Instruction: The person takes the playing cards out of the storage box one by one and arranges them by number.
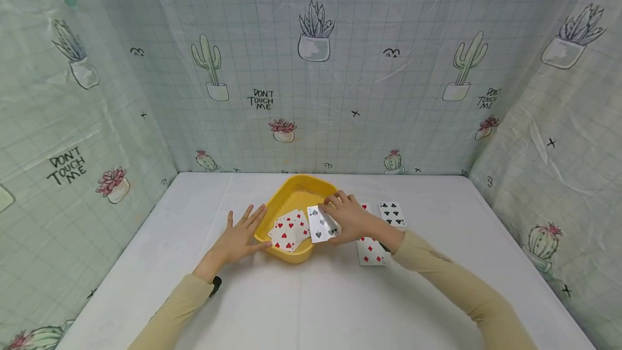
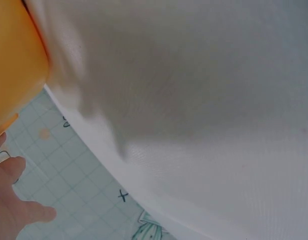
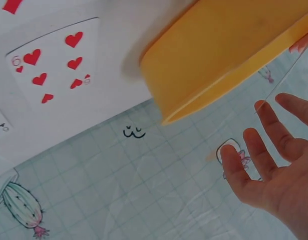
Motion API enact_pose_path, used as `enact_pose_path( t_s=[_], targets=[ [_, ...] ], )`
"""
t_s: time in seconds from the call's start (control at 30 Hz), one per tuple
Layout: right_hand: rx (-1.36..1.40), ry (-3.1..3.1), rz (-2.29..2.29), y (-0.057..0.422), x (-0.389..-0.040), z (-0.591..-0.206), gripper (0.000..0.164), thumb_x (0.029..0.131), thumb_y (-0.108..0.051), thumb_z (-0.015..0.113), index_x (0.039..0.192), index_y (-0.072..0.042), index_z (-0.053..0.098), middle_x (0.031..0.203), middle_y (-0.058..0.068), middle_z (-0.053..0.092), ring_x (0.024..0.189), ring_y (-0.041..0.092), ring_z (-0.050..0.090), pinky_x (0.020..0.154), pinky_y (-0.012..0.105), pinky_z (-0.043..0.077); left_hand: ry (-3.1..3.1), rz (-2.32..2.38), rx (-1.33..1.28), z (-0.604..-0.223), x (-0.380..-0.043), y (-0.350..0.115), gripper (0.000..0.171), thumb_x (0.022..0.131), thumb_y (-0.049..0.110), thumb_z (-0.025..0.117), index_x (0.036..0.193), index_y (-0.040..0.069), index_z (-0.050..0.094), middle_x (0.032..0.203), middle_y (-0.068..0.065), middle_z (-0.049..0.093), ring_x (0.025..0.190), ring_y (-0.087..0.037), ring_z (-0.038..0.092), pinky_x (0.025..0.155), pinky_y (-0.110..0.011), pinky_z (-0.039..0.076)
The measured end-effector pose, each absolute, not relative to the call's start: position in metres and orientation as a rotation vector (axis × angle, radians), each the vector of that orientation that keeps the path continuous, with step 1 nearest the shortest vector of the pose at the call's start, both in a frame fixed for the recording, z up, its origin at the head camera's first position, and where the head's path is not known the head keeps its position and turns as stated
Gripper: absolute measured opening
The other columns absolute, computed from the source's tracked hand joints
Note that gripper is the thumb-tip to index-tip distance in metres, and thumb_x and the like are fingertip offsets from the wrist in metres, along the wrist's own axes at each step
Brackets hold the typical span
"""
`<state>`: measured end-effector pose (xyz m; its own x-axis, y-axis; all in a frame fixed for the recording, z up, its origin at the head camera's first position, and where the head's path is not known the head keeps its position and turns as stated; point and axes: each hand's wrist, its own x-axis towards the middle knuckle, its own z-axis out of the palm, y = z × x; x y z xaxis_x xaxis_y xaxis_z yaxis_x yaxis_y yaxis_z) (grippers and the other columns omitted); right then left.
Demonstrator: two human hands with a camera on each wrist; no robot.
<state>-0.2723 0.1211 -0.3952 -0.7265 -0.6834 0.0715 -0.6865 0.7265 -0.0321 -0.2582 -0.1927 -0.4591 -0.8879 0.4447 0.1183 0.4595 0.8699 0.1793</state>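
My right hand (image 1: 351, 219) pinches a spades playing card (image 1: 320, 226) by its right side, over the right part of a yellow plastic basket (image 1: 277, 199). In the right wrist view that card shows only as a thin edge beside the fingers (image 3: 271, 130). Spread wide, my left hand (image 1: 238, 237) has its fingertips and thumb at the basket's left rim. Several heart and diamond cards (image 1: 286, 234) lie fanned out inside the basket's near half. The left wrist view catches just part of the left hand (image 2: 13, 200) below the basket's wall (image 2: 18, 60).
Right of the basket, face-up cards lie on the white table (image 1: 291, 307): a clubs card (image 1: 392, 213), a diamonds card (image 1: 371, 255) partly under the right wrist, and a six of hearts (image 3: 56, 70). A printed cloth (image 1: 316, 85) hangs around the back and sides.
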Motion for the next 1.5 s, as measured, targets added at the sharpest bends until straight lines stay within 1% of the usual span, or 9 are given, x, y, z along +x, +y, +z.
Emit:
enact_pose_path(
  t_s=[0.13,0.23,0.37,0.5,0.67,0.87,1.03,1.23,1.5],
  targets=[
    [1.144,-2.870,0.092,0.132,-0.267,-0.396,0.081,0.064,-0.047,0.072,0.131,-0.013,0.042,0.124,0.006,0.043,0.115,0.026,0.033,0.091,0.046,0.035,-2.969,-0.295,-0.715,-0.460,-0.258,-0.193,0.088,0.080,0.066,0.042,0.145,0.018,0.009,0.152,0.002,0.012,0.140,-0.028,0.009,0.102,-0.067,0.003],
    [1.141,-2.872,0.093,0.141,-0.263,-0.399,0.082,0.065,-0.047,0.071,0.132,-0.012,0.041,0.124,0.006,0.043,0.116,0.027,0.033,0.090,0.048,0.036,-2.972,-0.302,-0.716,-0.460,-0.259,-0.194,0.088,0.079,0.068,0.041,0.145,0.019,0.008,0.152,0.002,0.012,0.140,-0.028,0.009,0.102,-0.067,0.001],
    [1.120,-2.870,0.118,0.153,-0.259,-0.404,0.082,0.065,-0.046,0.072,0.132,-0.010,0.041,0.123,0.007,0.043,0.117,0.028,0.033,0.089,0.050,0.037,-2.969,-0.318,-0.714,-0.461,-0.259,-0.194,0.088,0.080,0.065,0.044,0.145,0.019,0.008,0.152,0.001,0.013,0.140,-0.028,0.009,0.102,-0.067,-0.001],
    [1.104,-2.853,0.145,0.165,-0.256,-0.407,0.082,0.063,-0.044,0.073,0.131,-0.010,0.043,0.122,0.007,0.045,0.115,0.028,0.034,0.086,0.051,0.038,-2.966,-0.313,-0.709,-0.462,-0.260,-0.194,0.087,0.080,0.062,0.048,0.145,0.019,0.009,0.152,0.002,0.012,0.140,-0.028,0.009,0.102,-0.067,0.000],
    [1.080,-2.867,0.141,0.179,-0.253,-0.413,0.082,0.064,-0.045,0.072,0.132,-0.011,0.042,0.126,0.007,0.043,0.115,0.027,0.034,0.089,0.052,0.038,-2.971,-0.322,-0.702,-0.462,-0.259,-0.194,0.087,0.080,0.061,0.049,0.145,0.019,0.009,0.152,0.003,0.012,0.139,-0.028,0.009,0.102,-0.067,-0.001],
    [1.022,-2.922,0.138,0.193,-0.250,-0.419,0.081,0.065,-0.046,0.071,0.134,-0.016,0.039,0.130,0.004,0.041,0.119,0.027,0.032,0.093,0.054,0.036,-2.966,-0.333,-0.704,-0.461,-0.259,-0.194,0.087,0.080,0.062,0.048,0.145,0.019,0.010,0.151,0.002,0.014,0.139,-0.030,0.011,0.102,-0.067,-0.001],
    [0.986,-2.931,0.170,0.204,-0.246,-0.420,0.081,0.064,-0.042,0.072,0.133,-0.016,0.040,0.131,0.004,0.041,0.119,0.030,0.032,0.093,0.058,0.034,-2.969,-0.340,-0.707,-0.460,-0.258,-0.193,0.087,0.080,0.060,0.049,0.145,0.019,0.010,0.151,0.001,0.014,0.139,-0.030,0.011,0.102,-0.067,-0.002],
    [0.981,-2.864,0.188,0.219,-0.244,-0.426,0.081,0.060,-0.039,0.075,0.130,-0.014,0.043,0.127,0.004,0.043,0.114,0.030,0.035,0.085,0.055,0.038,-2.979,-0.338,-0.705,-0.458,-0.258,-0.193,0.087,0.080,0.062,0.047,0.145,0.019,0.009,0.152,0.002,0.012,0.139,-0.030,0.011,0.103,-0.066,-0.003],
    [0.911,-2.918,0.185,0.237,-0.240,-0.433,0.079,0.063,-0.039,0.074,0.132,-0.017,0.042,0.132,0.003,0.041,0.116,0.028,0.035,0.085,0.054,0.038,-2.985,-0.346,-0.702,-0.459,-0.258,-0.193,0.087,0.080,0.059,0.050,0.145,0.019,0.008,0.152,0.002,0.012,0.139,-0.030,0.010,0.103,-0.067,-0.003]
  ],
)
